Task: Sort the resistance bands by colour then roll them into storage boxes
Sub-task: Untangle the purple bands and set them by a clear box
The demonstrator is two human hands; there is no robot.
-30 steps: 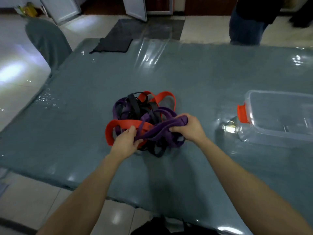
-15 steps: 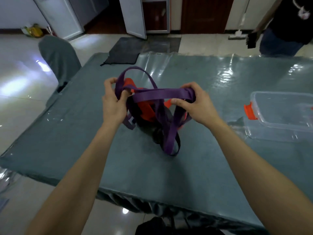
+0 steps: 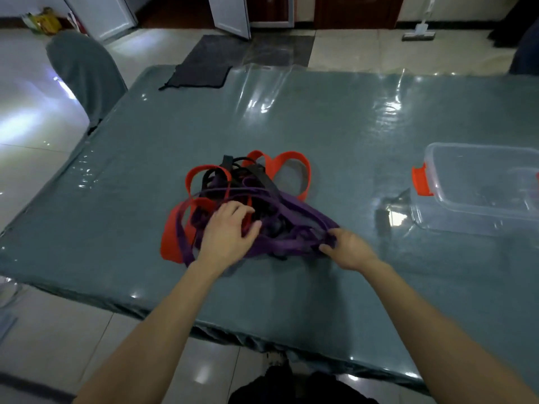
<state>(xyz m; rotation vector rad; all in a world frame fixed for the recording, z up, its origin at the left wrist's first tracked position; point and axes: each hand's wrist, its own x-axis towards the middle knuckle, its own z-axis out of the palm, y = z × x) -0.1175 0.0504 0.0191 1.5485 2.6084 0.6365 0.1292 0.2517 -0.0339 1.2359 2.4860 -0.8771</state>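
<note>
Two bare forearms reach out over the near edge of the table (image 3: 116, 199), which is covered in a grey-green cloth under a clear, shiny plastic sheet. The left hand (image 3: 226, 231) lies palm down on the near side of a tangled heap of resistance bands. Its fingers are spread loosely and press on the heap, gripping nothing that I can see. Just to its right, the right hand (image 3: 347, 250) has its fingers and thumb curled in, pinching a purple band (image 3: 294, 243) at the heap's near right corner. That band runs flat across the front of the heap towards the left hand.

The heap sits on the cloth at about the middle of the table. The orange bands (image 3: 172, 237) loop out at the near left and again at the far right. The black bands (image 3: 259, 173) are knotted through the middle and the far side.

Well to the right stands a clear plastic storage box (image 3: 478, 182), lid off, with an orange latch (image 3: 421, 180) on the end facing the heap. I cannot make out what lies inside it.

At the far left edge of the table a dark cloth (image 3: 201, 72) hangs over. A chair (image 3: 84, 71) in a grey cover stands by the left side. Across the tiled floor a mop (image 3: 418, 33) leans by the wall, and a person in dark clothes (image 3: 525, 53) stands at the far right.
</note>
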